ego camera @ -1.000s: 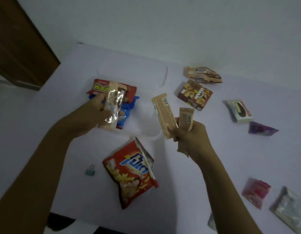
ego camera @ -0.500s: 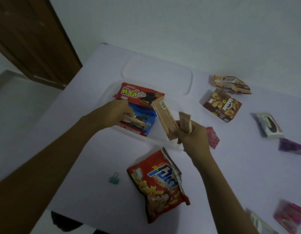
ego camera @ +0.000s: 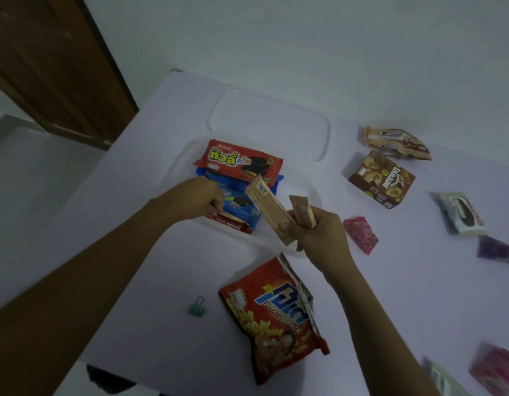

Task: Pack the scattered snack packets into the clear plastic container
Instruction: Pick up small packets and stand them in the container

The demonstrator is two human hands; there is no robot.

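Observation:
The clear plastic container sits mid-table and holds a red biscuit packet over a blue cookie packet. My left hand reaches into its near side, fingers closed on a tan packet that lies flat on the stack. Over the container's right part, my right hand grips two tan wafer bars, a long one and a shorter one, both upright. A red chip bag lies in front of the container.
The clear lid lies behind the container. To the right are a brown box, a tan packet, a pink sachet, a white packet and a purple packet. A green binder clip lies near the front edge.
My left hand brought the tan packet down from above the container and laid it flat on the packets inside. The right hand kept both wafer bars in about the same place.

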